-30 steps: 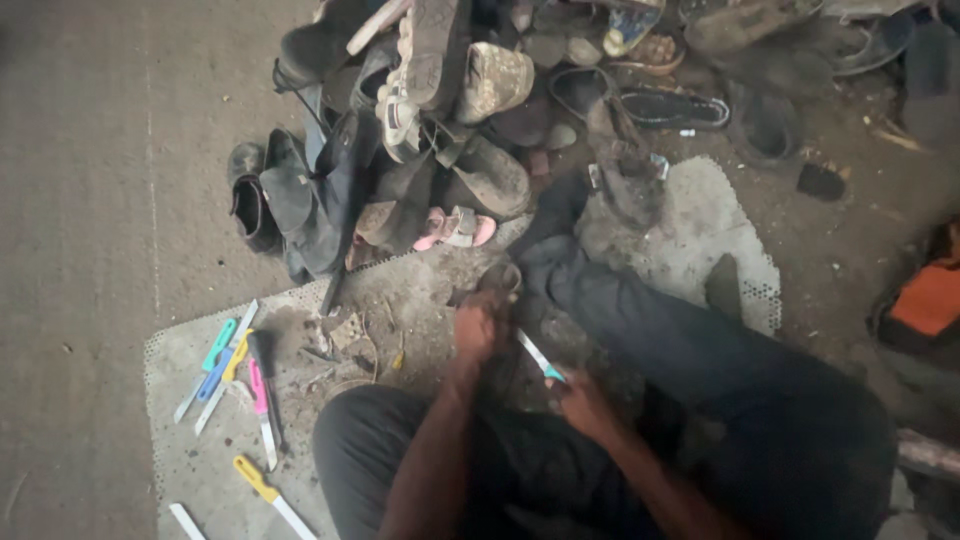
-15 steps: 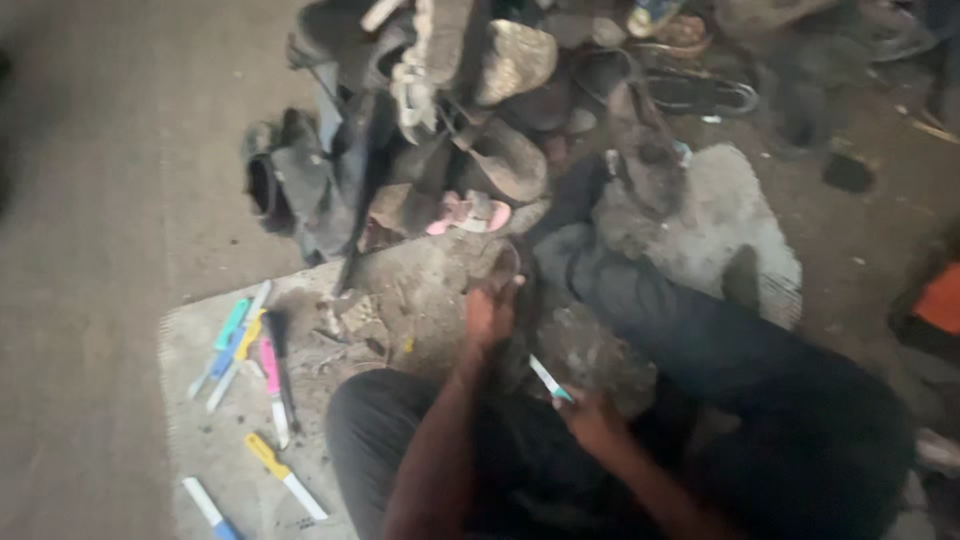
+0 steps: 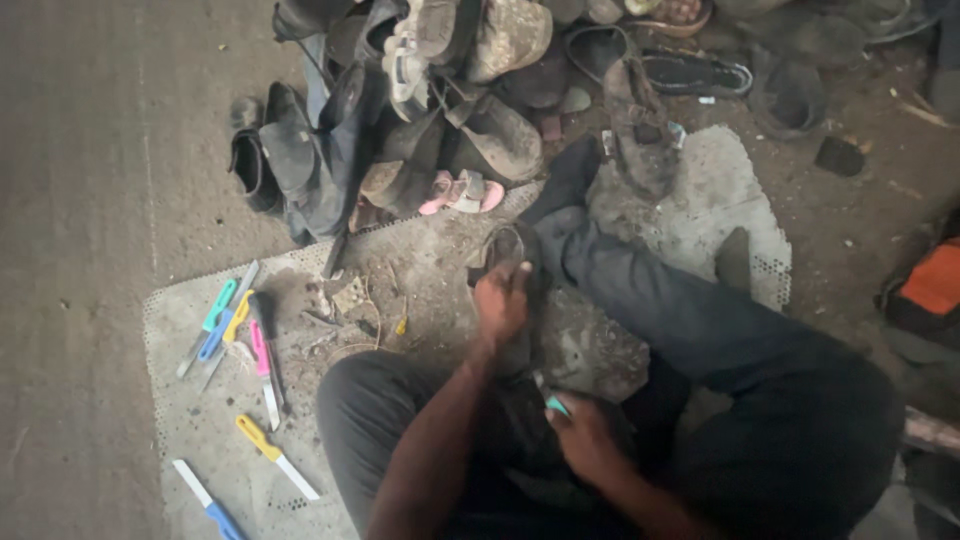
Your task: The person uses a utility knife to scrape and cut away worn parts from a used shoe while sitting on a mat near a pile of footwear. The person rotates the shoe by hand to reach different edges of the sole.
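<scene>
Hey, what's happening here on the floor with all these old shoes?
A person sits on a perforated mat, legs folded. The left hand presses down on a worn dark shoe in front of them, while the right hand grips a knife with a teal handle near the lap. A heap of dusty shoes lies beyond, and several colourful knives lie on the mat's left side.

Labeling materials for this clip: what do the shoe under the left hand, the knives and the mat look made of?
Shoe: probably worn leather or synthetic; dull, dusty.
Knives: glossy coloured handles, likely plastic; pale blades, likely metal.
Mat: grey sheet with perforated edges, perhaps rubber or plastic; unclear.
</scene>
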